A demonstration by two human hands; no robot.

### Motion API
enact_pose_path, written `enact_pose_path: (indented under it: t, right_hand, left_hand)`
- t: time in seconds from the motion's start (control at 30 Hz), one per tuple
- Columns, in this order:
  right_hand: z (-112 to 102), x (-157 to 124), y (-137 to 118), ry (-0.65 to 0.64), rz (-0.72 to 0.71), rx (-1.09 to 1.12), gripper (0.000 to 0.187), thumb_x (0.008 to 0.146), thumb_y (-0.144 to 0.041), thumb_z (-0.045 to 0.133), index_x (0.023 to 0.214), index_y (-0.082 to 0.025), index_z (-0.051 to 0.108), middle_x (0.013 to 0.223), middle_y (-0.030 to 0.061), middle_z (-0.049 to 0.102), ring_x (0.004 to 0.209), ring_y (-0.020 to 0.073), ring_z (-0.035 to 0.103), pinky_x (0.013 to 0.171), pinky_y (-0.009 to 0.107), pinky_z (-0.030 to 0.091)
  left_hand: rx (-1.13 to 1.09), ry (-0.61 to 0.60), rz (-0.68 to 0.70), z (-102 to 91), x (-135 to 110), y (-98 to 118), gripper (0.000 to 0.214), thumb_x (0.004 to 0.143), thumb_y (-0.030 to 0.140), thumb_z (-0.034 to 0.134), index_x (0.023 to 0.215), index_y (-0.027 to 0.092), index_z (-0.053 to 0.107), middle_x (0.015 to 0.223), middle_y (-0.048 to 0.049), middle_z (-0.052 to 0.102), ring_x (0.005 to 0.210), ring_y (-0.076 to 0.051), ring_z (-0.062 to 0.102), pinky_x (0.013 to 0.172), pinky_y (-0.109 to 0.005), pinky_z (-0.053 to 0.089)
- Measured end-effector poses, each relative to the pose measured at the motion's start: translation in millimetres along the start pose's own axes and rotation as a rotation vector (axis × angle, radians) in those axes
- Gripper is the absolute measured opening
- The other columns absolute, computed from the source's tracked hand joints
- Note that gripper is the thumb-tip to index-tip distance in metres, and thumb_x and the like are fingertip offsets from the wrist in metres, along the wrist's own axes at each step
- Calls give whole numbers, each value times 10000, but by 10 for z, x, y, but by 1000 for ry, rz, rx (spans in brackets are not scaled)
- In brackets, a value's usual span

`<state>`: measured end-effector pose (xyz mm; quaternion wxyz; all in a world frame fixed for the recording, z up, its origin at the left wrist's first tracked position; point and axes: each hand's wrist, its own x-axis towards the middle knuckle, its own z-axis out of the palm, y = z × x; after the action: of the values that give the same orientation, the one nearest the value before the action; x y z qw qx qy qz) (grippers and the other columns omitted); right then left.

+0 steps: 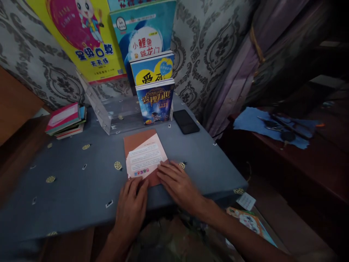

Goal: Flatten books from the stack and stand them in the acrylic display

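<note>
A thin brown book point(136, 140) with a white and pink slanted panel lies flat on the grey-blue tablecloth point(81, 178), back cover up. My left hand point(132, 203) rests flat at the book's near left corner, fingers stretched out. My right hand point(177, 183) lies flat on the near right corner, fingers spread over the edge. Neither hand grips anything.
Upright books point(155, 100) stand in a clear acrylic rack point(109, 116) behind the brown book, with larger books point(89, 40) leaning on the patterned wall. A black phone point(186, 121) lies right of the rack. A book stack point(67, 120) sits far left. Blue cloth with tools point(268, 125) covers a side table.
</note>
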<state>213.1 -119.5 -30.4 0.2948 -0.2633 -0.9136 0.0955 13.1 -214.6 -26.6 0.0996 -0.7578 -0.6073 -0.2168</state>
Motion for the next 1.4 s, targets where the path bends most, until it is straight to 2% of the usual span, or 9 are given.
enact_pose_path:
  t: [0.17,0.33,0.43,0.57,0.7,0.77,0.93,1.07,1.4]
  right_hand:
    - [180,55,-474,-101,-71,25,455,1009,-186,470,1438,-49,531,1456,180,592,1438,272,471,1192,468,439]
    - [231,-20,-544,-161,-70,0,538,991,-171,481,1500,-2,436,1525,212,505,1489,292,385,1214,466,406]
    - [191,-113,-497,-153,-30,10,587,976,-158,488,1539,-26,385,1541,207,485,1501,288,360,1201,473,421]
    - [118,-274,-417,-79,28,16,621,967,-126,485,1573,-94,352,1521,190,514,1466,279,424,1163,493,468]
    - [7,-391,-275,-10,73,20,588,977,-117,478,1558,-178,405,1475,147,578,1402,267,518,1137,518,495]
    - [-41,-399,-177,3,92,16,537,987,-145,487,1522,-190,466,1465,147,589,1388,273,535,1126,535,500]
    - [-52,-308,77,-18,102,-7,420,988,-198,518,1398,-196,605,1433,146,619,1383,299,538,1091,542,525]
    - [14,-206,237,-22,125,0,401,991,-177,493,1359,-240,638,1428,116,629,1340,278,583,1088,533,529]
    - [28,45,480,-24,140,-37,371,988,-179,485,1311,-208,665,1395,128,650,1275,278,632,1035,496,574]
  left_hand:
    - [-17,35,-46,-29,-164,-23,492,962,108,438,1425,245,530,1237,-125,674,1097,-278,640,911,-457,578]
    - [-21,56,-26,8,-216,-15,509,957,98,435,1449,214,497,1244,-129,682,1140,-287,625,924,-455,576]
    - [-13,64,-41,17,-214,-9,517,957,94,448,1453,230,496,1221,-122,698,1108,-285,640,910,-466,574]
    - [-12,43,-58,-5,-194,-14,521,958,107,457,1458,247,500,1213,-126,701,1081,-281,657,909,-472,572]
    - [-67,-4,-84,-62,-138,-41,442,971,141,461,1385,252,570,1192,-122,693,1074,-270,655,910,-465,584]
    - [-91,-43,-113,-84,-106,-72,371,987,215,492,1340,253,599,1264,-127,656,1182,-288,617,970,-494,568]
    - [-19,-137,-96,-62,-53,-195,459,982,388,554,1427,284,522,1516,-127,494,1430,-374,425,1072,-598,488]
    - [40,-161,-59,8,59,-276,454,998,343,529,1448,301,501,1493,-109,524,1416,-373,440,1073,-579,491]
    - [95,-188,-20,189,405,-430,430,1013,356,499,1436,283,519,1468,-111,549,1374,-361,470,1090,-570,461]
